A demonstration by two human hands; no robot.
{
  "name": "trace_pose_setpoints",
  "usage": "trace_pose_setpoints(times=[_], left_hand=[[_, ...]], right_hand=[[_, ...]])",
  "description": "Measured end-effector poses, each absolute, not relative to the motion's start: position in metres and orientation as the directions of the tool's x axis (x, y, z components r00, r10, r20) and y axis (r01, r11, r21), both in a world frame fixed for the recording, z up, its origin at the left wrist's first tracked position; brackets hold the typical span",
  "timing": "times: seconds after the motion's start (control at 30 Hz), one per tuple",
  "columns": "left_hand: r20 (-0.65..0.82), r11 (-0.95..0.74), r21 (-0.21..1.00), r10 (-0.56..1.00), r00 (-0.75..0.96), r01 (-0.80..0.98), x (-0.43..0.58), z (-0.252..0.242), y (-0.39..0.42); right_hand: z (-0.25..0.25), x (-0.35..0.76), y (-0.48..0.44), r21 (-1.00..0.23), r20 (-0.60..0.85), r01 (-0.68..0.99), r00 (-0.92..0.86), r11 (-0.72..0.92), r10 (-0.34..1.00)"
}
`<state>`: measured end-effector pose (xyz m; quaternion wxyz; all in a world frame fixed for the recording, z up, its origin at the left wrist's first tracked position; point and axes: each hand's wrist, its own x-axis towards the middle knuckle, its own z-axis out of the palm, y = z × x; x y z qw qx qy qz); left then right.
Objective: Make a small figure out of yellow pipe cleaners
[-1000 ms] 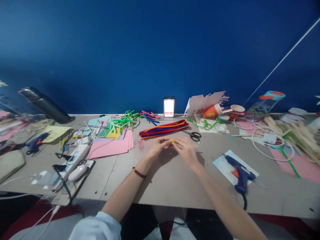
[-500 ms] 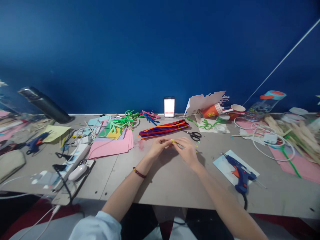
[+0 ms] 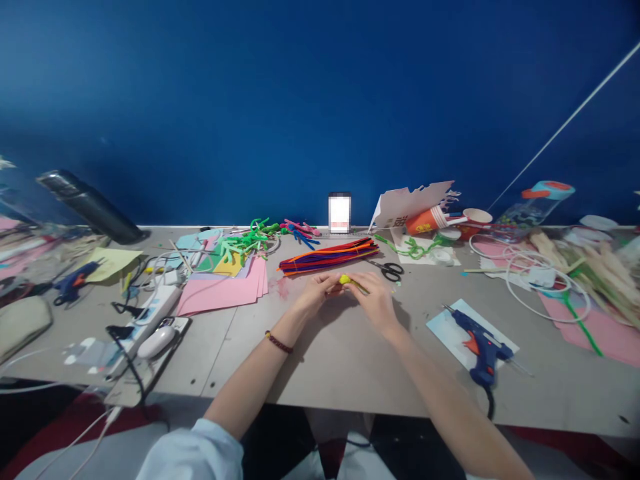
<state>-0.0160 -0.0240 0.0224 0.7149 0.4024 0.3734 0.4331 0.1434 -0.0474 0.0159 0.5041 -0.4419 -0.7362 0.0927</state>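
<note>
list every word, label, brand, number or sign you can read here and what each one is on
No text is clear enough to quote.
Torn white sheet: dark printed characters, too small and blurred to read.
Orange cups: yellow marks, too blurred to read.
Lit screen: pixelated, nothing legible.

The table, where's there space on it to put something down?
On the table, a wide bare patch lies between the left forearm and right forearm, nearer than the yellow piece. Another lies right of the glue gun on light-blue paper, nearer than the pink sheet there. It's crowded around the power strip at left and along the blue wall.
</note>
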Motion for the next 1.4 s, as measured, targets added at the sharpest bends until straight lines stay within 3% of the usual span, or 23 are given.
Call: trace_pose_setpoints(times=[0.13, 0.4, 0.53, 0.87, 1.0, 1.4], left_hand=[[-0.205, 0.338, 0.877, 0.906, 0.370, -0.341, -0.016, 0.023, -0.023], [-0.049, 0.128, 0.942, 0.967, 0.250, -0.309, -0.016, 0.025, -0.025], [0.007, 0.095, 0.946, 0.949, 0.314, -0.310, -0.021, 0.026, -0.022], [0.294, -0.316, 0.948, 0.904, 0.309, 0.024, -0.024, 0.033, -0.023], [0.292, -0.323, 0.944, 0.912, 0.287, 0.068, -0.024, 0.035, -0.026], [0.292, -0.331, 0.938, 0.914, 0.281, 0.105, -0.026, 0.031, -0.024]], right_hand=[[0.012, 0.144, -0.046, -0.597, 0.645, 0.559, -0.092, 0.576, 0.759], [0.014, 0.141, -0.048, -0.679, 0.578, 0.504, -0.082, 0.534, 0.812], [0.016, 0.140, -0.049, -0.723, 0.561, 0.490, 0.005, 0.487, 0.828], [0.019, 0.149, -0.046, -0.484, 0.694, 0.706, -0.050, 0.517, 0.718], [0.019, 0.150, -0.045, -0.454, 0.704, 0.716, -0.076, 0.530, 0.706], [0.019, 0.147, -0.043, -0.538, 0.694, 0.556, -0.136, 0.634, 0.707]])
